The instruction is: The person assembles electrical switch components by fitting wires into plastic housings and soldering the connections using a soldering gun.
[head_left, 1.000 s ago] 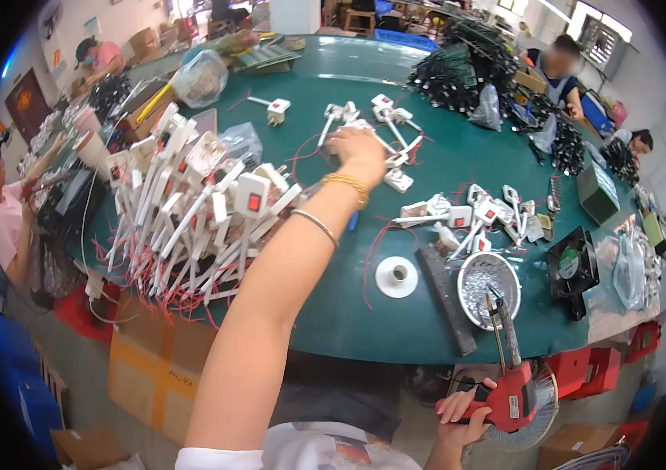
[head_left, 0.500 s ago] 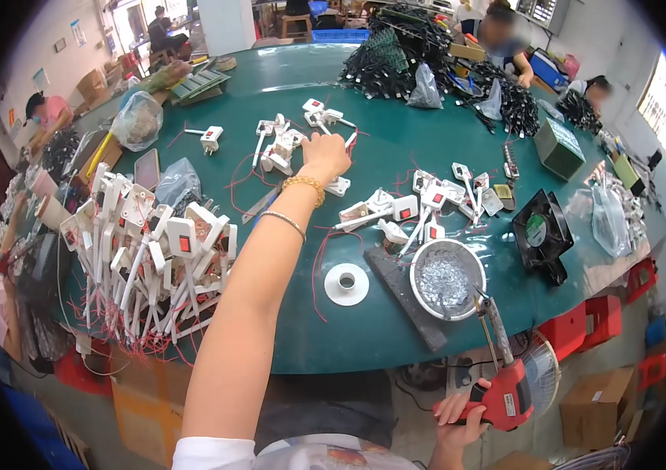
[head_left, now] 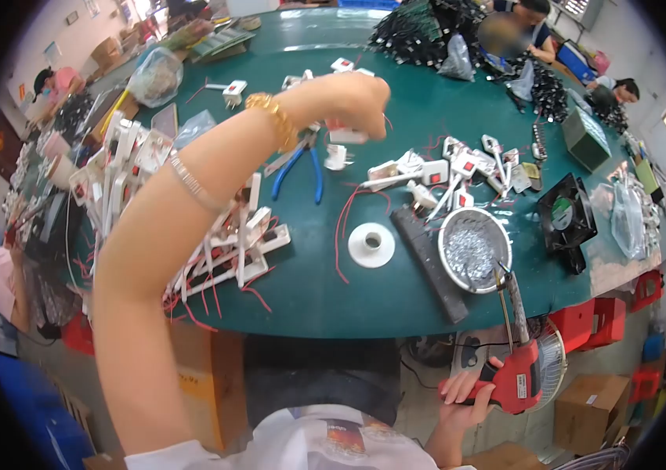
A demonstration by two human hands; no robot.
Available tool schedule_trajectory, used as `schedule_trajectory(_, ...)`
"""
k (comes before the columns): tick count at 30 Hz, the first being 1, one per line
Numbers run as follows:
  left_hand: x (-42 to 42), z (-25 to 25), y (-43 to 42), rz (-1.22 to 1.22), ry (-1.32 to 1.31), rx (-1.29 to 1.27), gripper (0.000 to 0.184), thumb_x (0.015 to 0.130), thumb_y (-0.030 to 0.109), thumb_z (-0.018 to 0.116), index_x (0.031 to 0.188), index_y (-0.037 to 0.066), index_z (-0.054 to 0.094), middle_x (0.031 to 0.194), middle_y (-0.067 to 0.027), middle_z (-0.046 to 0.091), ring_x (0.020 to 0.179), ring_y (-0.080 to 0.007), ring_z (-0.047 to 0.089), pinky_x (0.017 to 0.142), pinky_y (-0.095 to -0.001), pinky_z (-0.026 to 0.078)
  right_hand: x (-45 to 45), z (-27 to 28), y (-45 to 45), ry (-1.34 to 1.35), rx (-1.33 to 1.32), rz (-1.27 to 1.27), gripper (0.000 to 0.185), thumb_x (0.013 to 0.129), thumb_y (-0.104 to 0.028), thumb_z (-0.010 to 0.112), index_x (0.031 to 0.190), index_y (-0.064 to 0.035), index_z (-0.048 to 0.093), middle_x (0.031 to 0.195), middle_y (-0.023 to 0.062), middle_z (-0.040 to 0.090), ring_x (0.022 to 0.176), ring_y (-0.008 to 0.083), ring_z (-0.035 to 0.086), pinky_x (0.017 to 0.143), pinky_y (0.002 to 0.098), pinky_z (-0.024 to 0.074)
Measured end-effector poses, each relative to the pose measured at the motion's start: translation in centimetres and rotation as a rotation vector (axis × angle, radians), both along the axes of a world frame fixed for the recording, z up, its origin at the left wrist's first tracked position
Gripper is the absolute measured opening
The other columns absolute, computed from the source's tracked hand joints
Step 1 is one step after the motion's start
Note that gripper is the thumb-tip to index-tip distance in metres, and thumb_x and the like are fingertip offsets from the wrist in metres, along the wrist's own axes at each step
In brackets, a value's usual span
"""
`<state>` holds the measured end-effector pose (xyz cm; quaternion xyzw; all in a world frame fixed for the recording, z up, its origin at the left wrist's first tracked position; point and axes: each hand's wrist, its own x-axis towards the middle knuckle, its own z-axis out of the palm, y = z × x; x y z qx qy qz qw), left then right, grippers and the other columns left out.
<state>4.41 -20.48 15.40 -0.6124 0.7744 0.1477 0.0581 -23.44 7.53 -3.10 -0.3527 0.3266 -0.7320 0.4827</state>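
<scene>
Head view puts the white switch piece (head_left: 346, 135) directly beside the left hand (head_left: 355, 103), just on its near side, so that hand is much the nearer one. The left arm is extended across the green table (head_left: 309, 270), its fingers curled and turned down; whether they hold anything I cannot tell. The right hand (head_left: 470, 388), low at the table's near edge, is wrapped around the handle of a red soldering gun (head_left: 518, 382). The gun's long axis runs away from the person and slightly left, its tip at the near right rim of the white bowl (head_left: 442, 251). A cluster of switch pieces (head_left: 433, 172) lies beyond the bowl, right of the left hand, while the blue-handled pliers (head_left: 319, 176) lie left of it, handles toward the person.
</scene>
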Motion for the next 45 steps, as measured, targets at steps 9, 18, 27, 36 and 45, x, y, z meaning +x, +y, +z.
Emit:
schedule_trajectory(9, -1.8, -9.1, 16.1, -0.131, 0.17, -0.273, 0.03, 0.077, 0.018, 0.063, 0.096, -0.002, 0.051, 0.08, -0.0173, 0.056, 0.071, -0.032, 0.058, 0.059, -0.0406, 0.047, 0.4, 0.4, 0.1, 0.008, -0.028, 0.098, 0.05, 0.093, -0.035, 0.044, 0.123, 0.0009, 0.029, 0.049, 0.0045, 0.04, 0.037, 0.015, 0.039, 0.041, 0.0298, 0.0385)
schedule_trajectory(18, 2.2, -9.9, 22.3, 0.276, 0.658, -0.511, 0.022, 0.079, 0.006, 0.064, 0.099, 0.001, 0.06, 0.089, -0.0132, 0.06, 0.075, -0.023, 0.059, 0.059, -0.0293, 0.049, 0.2, 0.2, 0.1, 0.072, -0.114, 0.138, 0.043, 0.096, -0.032, 0.036, 0.128, -0.0018, 0.031, 0.053, 0.0006, 0.036, 0.039, 0.0109, 0.034, 0.043, 0.0269, 0.0367)
schedule_trajectory(27, 0.0, -15.0, 23.2, 0.254, 0.672, -0.627, 0.009, 0.073, 0.003, 0.067, 0.076, 0.002, 0.058, 0.071, -0.0079, 0.056, 0.067, -0.025, 0.052, 0.06, -0.0343, 0.04, 1.5, 0.5, -0.3, 0.128, -0.132, 0.305, 0.046, 0.096, -0.031, 0.039, 0.129, -0.0016, 0.028, 0.054, 0.0011, 0.037, 0.039, 0.0122, 0.035, 0.043, 0.0275, 0.0374)
schedule_trajectory(36, 2.6, -14.3, 23.9, 0.502, 1.011, -0.676, 0.009, 0.075, -0.003, 0.06, 0.079, 0.001, 0.053, 0.087, -0.0077, 0.064, 0.062, -0.0101, 0.058, 0.057, -0.021, 0.045, 2.4, 0.9, -0.6, 0.18, -0.082, 0.275, 0.044, 0.096, -0.029, 0.039, 0.129, -0.0014, 0.028, 0.053, 0.0015, 0.037, 0.039, 0.0123, 0.037, 0.043, 0.0274, 0.0379)
schedule_trajectory(45, 0.9, -12.9, 24.6, 0.371, 1.4, -0.739, 0.011, 0.078, -0.003, 0.058, 0.083, 0.002, 0.049, 0.094, -0.0148, 0.066, 0.069, -0.0126, 0.048, 0.062, -0.0244, 0.041, 4.3, 1.7, -1.2, 0.226, -0.101, 0.285, 0.046, 0.095, -0.03, 0.042, 0.127, 0.0003, 0.029, 0.053, 0.0016, 0.037, 0.041, 0.0125, 0.038, 0.043, 0.0269, 0.0385)
